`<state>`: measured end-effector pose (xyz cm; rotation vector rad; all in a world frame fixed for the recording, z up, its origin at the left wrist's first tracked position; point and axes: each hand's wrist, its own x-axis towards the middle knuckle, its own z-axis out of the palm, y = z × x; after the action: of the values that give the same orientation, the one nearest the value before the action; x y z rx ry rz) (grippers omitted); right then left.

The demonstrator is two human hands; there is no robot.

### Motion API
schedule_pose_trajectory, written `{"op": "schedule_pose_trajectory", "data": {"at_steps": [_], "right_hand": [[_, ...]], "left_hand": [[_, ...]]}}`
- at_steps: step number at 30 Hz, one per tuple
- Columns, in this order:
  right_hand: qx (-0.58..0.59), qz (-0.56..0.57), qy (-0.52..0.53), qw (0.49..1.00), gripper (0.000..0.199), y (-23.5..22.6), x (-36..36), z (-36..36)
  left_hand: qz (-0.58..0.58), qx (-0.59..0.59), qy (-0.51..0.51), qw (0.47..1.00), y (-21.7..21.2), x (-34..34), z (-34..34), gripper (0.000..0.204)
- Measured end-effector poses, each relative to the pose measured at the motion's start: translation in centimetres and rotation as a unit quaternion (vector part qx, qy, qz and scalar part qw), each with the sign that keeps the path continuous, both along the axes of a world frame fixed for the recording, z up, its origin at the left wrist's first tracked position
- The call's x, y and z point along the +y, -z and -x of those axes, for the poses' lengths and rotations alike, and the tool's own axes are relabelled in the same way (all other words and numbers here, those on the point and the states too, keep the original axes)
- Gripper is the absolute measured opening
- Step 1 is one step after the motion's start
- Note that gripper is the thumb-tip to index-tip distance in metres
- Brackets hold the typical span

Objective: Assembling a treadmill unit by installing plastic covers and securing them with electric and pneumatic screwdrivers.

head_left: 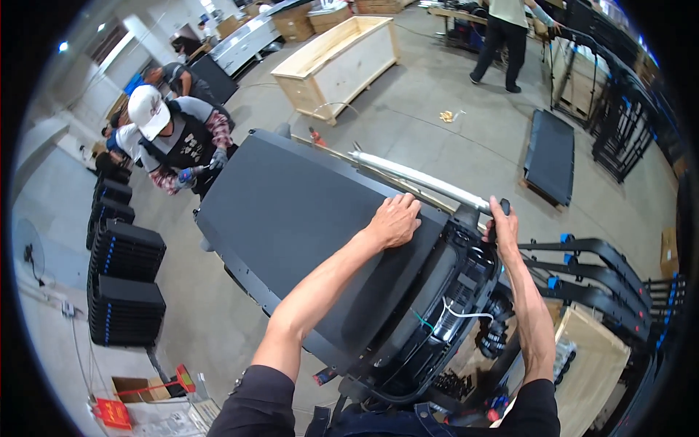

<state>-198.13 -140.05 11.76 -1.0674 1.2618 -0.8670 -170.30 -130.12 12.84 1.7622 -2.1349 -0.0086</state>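
1. Left hand [394, 220] lies flat, fingers spread, on the dark treadmill deck [291, 218], gripping nothing.
2. Right hand [502, 227] closes around a small black handle [504, 207] beside the silver rail [419, 177]; what the handle belongs to is hidden.
3. Open motor housing [444, 298] shows tangled wires, hard to make out.
4. Co-worker in a white cap [149, 109] holds the deck's far end, gloved hands partly hidden.

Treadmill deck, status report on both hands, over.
Left hand flat on treadmill deck. Right hand gripping black part at deck corner. Co-worker at far end.

Left hand [395, 221] lies flat on the dark treadmill deck [291, 211]; right hand [502, 227] grips its corner.
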Motion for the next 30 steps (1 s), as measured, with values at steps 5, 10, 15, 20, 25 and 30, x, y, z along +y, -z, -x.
{"op": "schedule_pose_trajectory", "data": {"at_steps": [5, 10, 15, 20, 25, 30], "right_hand": [[0.025, -0.037, -0.063, 0.997, 0.069, -0.1, -3.8, -1.4], [0.132, -0.025, -0.297, 0.945, 0.074, -3.3, -5.8, -8.1], [0.238, 0.023, -0.497, 0.834, 0.085, -5.1, -6.4, -13.6], [0.362, 0.011, -0.576, 0.733, 0.089, -6.9, -4.0, -17.3], [0.293, 0.069, -0.508, 0.807, 0.082, -5.6, -1.9, -16.9], [0.152, 0.057, -0.360, 0.918, 0.063, -3.2, -1.1, -11.4]], "left_hand": [[-0.085, -0.074, 0.058, 0.992, -3.5, -1.1, -0.4, 0.028], [0.068, -0.020, -0.016, 0.997, -3.7, 1.9, 1.3, 0.036], [0.058, 0.116, -0.189, 0.973, -6.7, 14.9, 2.1, 0.031], [-0.081, 0.305, -0.527, 0.789, -3.6, 34.3, 3.6, 0.018], [-0.166, 0.548, -0.459, 0.679, -1.5, 41.4, 7.2, 0.028], [-0.091, 0.533, -0.498, 0.678, -0.4, 39.6, 7.7, 0.022]]}}
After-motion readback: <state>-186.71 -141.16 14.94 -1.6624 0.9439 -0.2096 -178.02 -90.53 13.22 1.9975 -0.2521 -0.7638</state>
